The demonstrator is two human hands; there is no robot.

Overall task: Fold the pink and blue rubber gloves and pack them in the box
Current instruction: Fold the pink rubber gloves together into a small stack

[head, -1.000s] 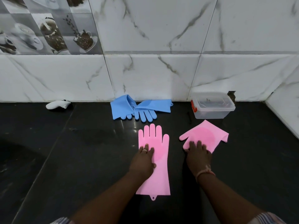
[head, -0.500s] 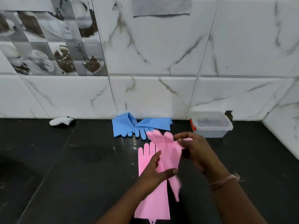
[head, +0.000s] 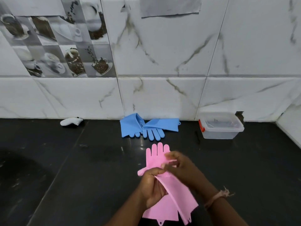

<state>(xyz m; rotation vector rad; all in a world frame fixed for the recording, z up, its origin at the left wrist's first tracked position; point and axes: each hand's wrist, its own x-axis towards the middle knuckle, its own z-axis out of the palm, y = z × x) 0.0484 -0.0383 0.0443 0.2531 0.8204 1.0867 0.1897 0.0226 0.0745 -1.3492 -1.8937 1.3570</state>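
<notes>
Landmark: clear lidded box (head: 221, 128), red latch on one end, standing against the tiled wall (head: 162, 62) on the black counter (head: 65, 168); its lid appears on.

Blue gloves (head: 149, 126): a pair, unfolded, overlapping, left of the box along the same wall.

Pink glove, flat (head: 157, 152): lies on the counter nearer the person than the box and to its left, fingers toward the wall, partly hidden by the hands.

Pink glove, held (head: 179, 196): raised above the flat one, cuff hanging toward the person.

Left hand (head: 153, 186): fingers curled round the held glove's finger end.

Right hand (head: 180, 167): pinches the same glove's upper edge; blurred.

White object (head: 71, 122): far left of the box, at the wall.

Step judged: pairing or folding the pink gloves; nothing packed. Next move calls for aligning the held glove over the flat one, then folding small enough for the box.
</notes>
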